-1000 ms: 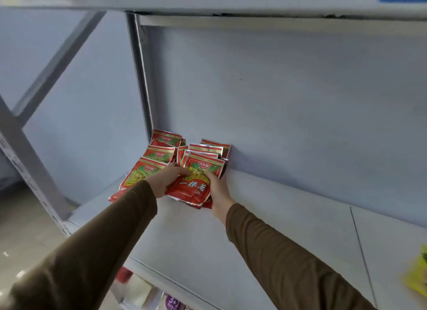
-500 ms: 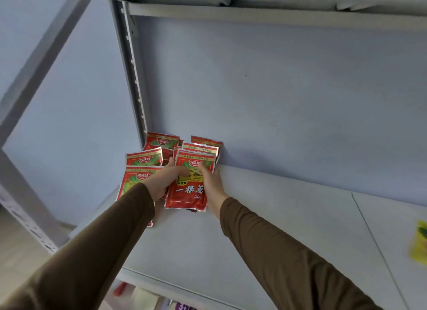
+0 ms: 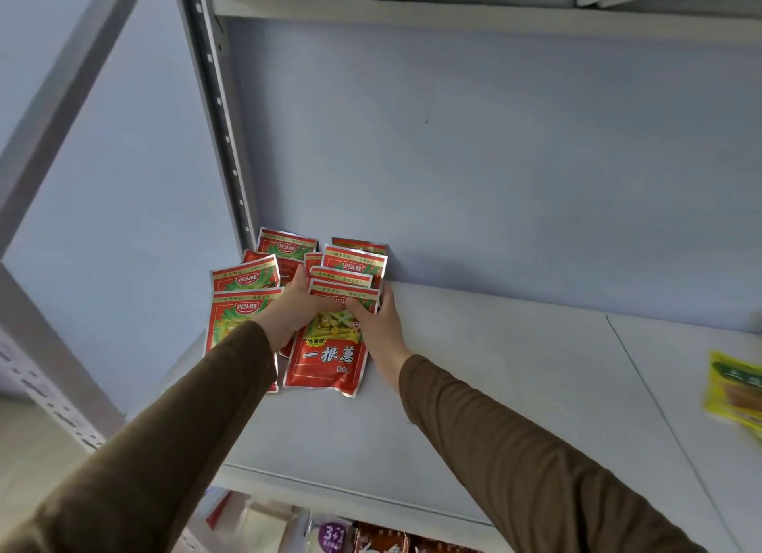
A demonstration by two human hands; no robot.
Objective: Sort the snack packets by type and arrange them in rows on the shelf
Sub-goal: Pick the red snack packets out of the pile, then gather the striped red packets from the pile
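Several red snack packets with green and yellow print lie overlapping in two rows at the back left corner of the grey shelf (image 3: 515, 408). The front red packet (image 3: 330, 358) of the right row lies flat. My left hand (image 3: 295, 309) holds its upper left edge, and my right hand (image 3: 377, 325) grips its upper right edge, thumb on top. The left row's front packet (image 3: 231, 317) is partly covered by my left sleeve. The rear packets (image 3: 354, 261) lean toward the back wall.
A yellow packet (image 3: 734, 391) lies at the shelf's right edge of view. A perforated metal upright (image 3: 222, 119) stands behind the packets on the left. More packets (image 3: 371, 540) sit on the shelf below. An upper shelf runs overhead.
The camera has tilted and come closer. Both hands stay on the front packet of the right row, which has been squared up flat on the stack.
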